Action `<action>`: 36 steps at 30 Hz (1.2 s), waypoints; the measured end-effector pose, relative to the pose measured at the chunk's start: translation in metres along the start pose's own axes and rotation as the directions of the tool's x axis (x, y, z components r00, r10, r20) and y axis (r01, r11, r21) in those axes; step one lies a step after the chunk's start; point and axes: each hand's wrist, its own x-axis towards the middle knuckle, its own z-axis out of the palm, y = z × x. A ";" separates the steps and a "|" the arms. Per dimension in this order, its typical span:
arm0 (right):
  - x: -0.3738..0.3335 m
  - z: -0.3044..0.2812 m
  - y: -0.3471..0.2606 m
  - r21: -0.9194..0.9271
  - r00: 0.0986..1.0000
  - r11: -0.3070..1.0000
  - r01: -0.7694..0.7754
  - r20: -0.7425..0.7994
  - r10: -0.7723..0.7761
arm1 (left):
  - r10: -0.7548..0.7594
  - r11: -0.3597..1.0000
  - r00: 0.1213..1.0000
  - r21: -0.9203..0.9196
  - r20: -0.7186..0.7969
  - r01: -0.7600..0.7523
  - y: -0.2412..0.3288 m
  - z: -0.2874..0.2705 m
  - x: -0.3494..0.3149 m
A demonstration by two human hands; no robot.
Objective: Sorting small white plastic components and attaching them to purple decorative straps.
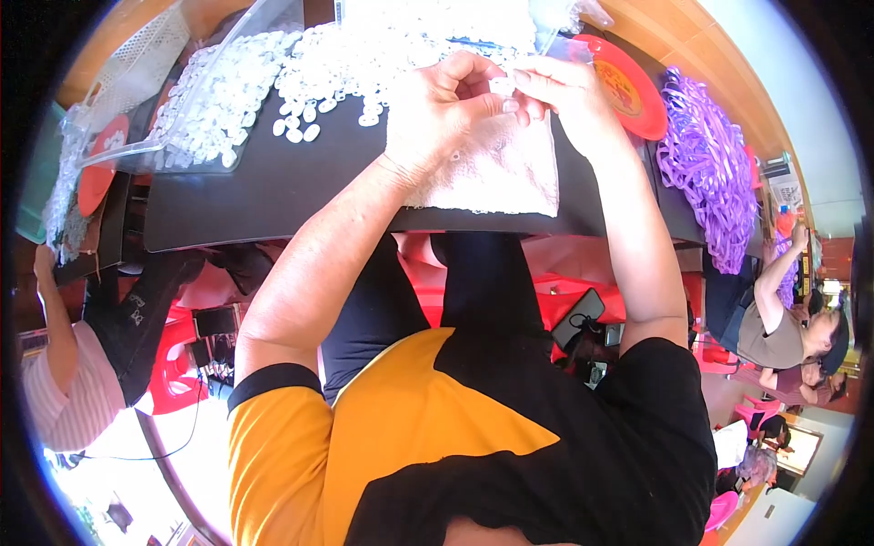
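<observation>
Above a pale pink cloth (505,173), my left hand (437,109) and my right hand (566,89) meet with fingertips pinched together. Between them is a small white plastic piece (501,86), partly covered by the fingers; glare washes out its detail. Both hands are closed on it. The cloth lies near the front edge of the dark table (291,200). Just beyond my left hand spreads a heap of small white oval pieces (332,64), and several loose ones (294,135) lie at its near side.
A clear bin (155,146) of similar white pieces stands at left. To the right are a red plate (633,86) and a heap of purple ribbon (710,173). Other people sit at far left (77,391) and far right (769,332). A phone (578,318) lies below the table edge.
</observation>
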 end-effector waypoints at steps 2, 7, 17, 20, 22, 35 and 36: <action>-0.002 0.002 -0.001 -0.020 1.000 1.000 0.010 -0.007 -0.010 | -0.007 1.000 1.000 0.028 0.012 0.006 0.001 0.000 -0.001; -0.005 0.007 -0.001 -0.014 1.000 1.000 0.004 0.000 -0.004 | 0.050 0.999 0.998 -0.012 -0.045 -0.051 -0.001 0.002 -0.001; -0.003 0.022 -0.012 0.001 0.998 1.000 0.015 -0.061 -0.015 | 0.085 0.994 0.995 -0.062 -0.058 -0.088 0.000 -0.004 -0.003; -0.003 0.026 -0.019 0.038 0.991 0.999 0.032 -0.130 -0.027 | 0.118 0.992 0.988 -0.019 -0.098 -0.121 -0.017 0.007 0.006; 0.007 0.026 -0.022 0.077 0.964 0.994 0.079 -0.260 -0.056 | 0.014 0.996 0.992 0.088 -0.126 -0.003 0.006 0.006 0.005; 0.155 0.169 -0.124 0.071 0.878 0.878 0.474 0.036 -0.477 | -0.091 0.996 0.871 -0.046 -0.483 0.078 -0.034 -0.036 0.026; 0.155 0.165 -0.117 -0.028 0.842 0.842 0.540 0.013 -0.539 | -0.161 0.980 0.876 -0.175 -0.455 0.090 -0.045 -0.039 0.029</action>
